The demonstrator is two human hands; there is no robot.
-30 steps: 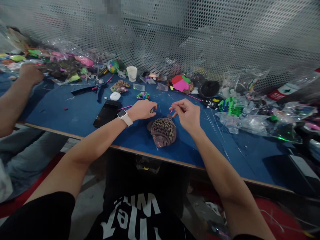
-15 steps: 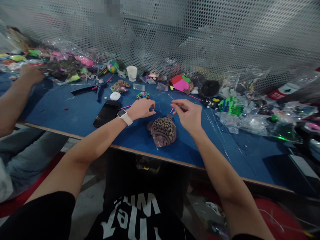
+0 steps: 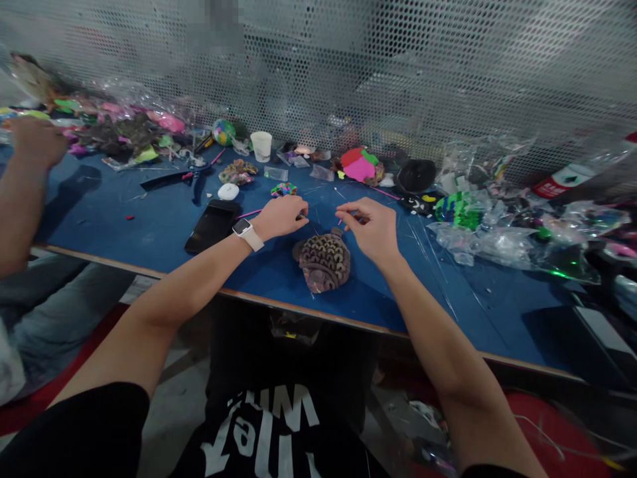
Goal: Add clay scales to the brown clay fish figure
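Observation:
A brown clay fish (image 3: 324, 262) lies on the blue table in front of me, with rows of curved scales on its body and its tail pointing away from me. Just beyond the tail, my right hand (image 3: 372, 229) pinches a thin pink stick (image 3: 340, 222), whose lower end is close to the tail; whether it touches I cannot tell. My left hand (image 3: 283, 218), with a watch on the wrist, hovers left of the tail, its fingers curled toward the thumb. What it holds, if anything, is too small to make out.
A black phone (image 3: 213, 226), a white case (image 3: 228, 192) and pliers (image 3: 198, 178) lie to the left. Farther back are a paper cup (image 3: 261, 146) and a pink-and-red clay piece (image 3: 359, 166). Plastic bags (image 3: 502, 232) crowd the right. Another person's hand (image 3: 38, 141) is at far left.
My right hand has shifted slightly left with the pink stick, which shows less below the fingers. My left hand has barely moved. The other person's hand has moved left.

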